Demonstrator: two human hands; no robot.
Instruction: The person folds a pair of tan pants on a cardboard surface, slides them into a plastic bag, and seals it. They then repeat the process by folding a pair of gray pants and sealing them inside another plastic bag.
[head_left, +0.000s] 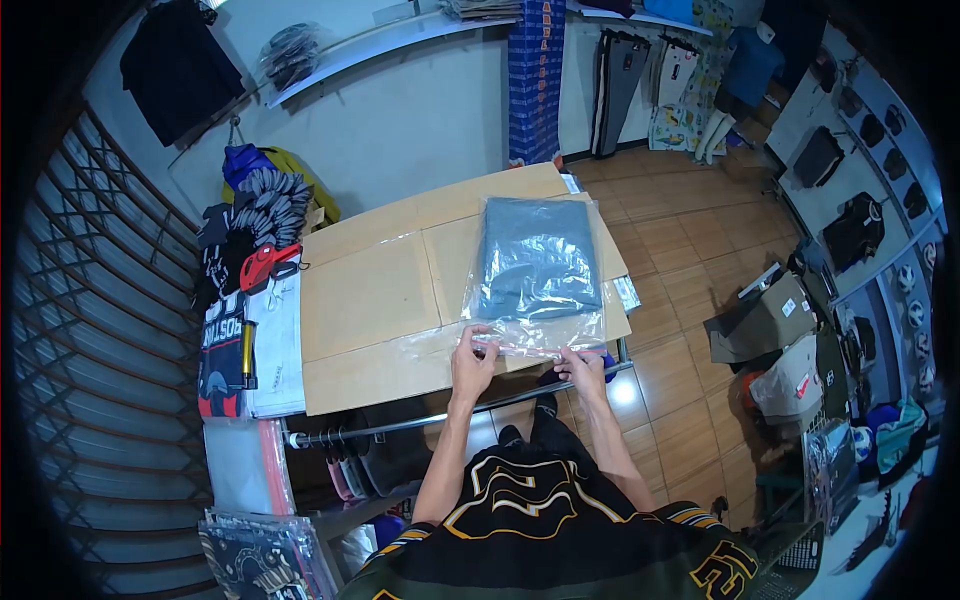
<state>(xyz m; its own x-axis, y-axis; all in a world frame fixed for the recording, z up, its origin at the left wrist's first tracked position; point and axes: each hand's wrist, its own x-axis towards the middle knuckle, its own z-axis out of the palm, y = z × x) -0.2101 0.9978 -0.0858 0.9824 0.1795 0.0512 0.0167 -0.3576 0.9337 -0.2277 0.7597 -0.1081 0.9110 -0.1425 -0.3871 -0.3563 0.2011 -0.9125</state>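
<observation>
A folded grey-blue garment [538, 258] lies inside a clear plastic bag [530, 330] on the cardboard-covered table [375, 290]. The bag's open-looking edge, with a reddish strip, faces my body. My left hand [474, 362] pinches the left part of that edge, thumb and fingers together. At the right part of the same edge, my right hand [582, 372] holds the plastic between thumb and fingers. Both hands are at the table's near edge, just below the garment and not touching it.
Left of the cardboard lie a red tool [268, 266], a yellow-and-black cylinder [248, 355] and piled clothes [270, 205]. A metal rail [400, 427] runs below the near edge. Packaged garments [262, 555] sit lower left. An opened carton [770, 315] stands at right.
</observation>
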